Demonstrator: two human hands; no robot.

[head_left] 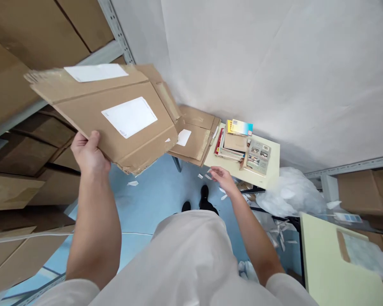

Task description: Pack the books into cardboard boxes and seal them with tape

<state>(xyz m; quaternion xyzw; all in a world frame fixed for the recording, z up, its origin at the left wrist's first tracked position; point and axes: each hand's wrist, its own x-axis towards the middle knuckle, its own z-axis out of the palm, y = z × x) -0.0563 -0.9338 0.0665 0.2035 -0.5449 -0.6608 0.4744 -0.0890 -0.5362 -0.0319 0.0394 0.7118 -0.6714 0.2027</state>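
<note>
A flattened cardboard box [83,106] with a white label [130,117] and worn, taped edges is tilted up at the left. My left hand [91,153] grips its lower edge, the thumb lying on the near face. Behind its right end, another flattened cardboard piece [196,117] with a white label rests at the table's left end. My right hand [223,178] hovers by the front edge of the pale table [272,155], its fingers loosely bent and apart. White paper scraps show near the fingertips. A stack of books [234,142] and a grey book [257,157] lie on that table.
Shelving with cardboard boxes [35,134] stands on the left; more boxes [360,191] sit at the right. A clear plastic bag [287,193] bulges beside the table. Paper scraps [132,183] litter the blue floor. A second pale table [332,259] is at lower right.
</note>
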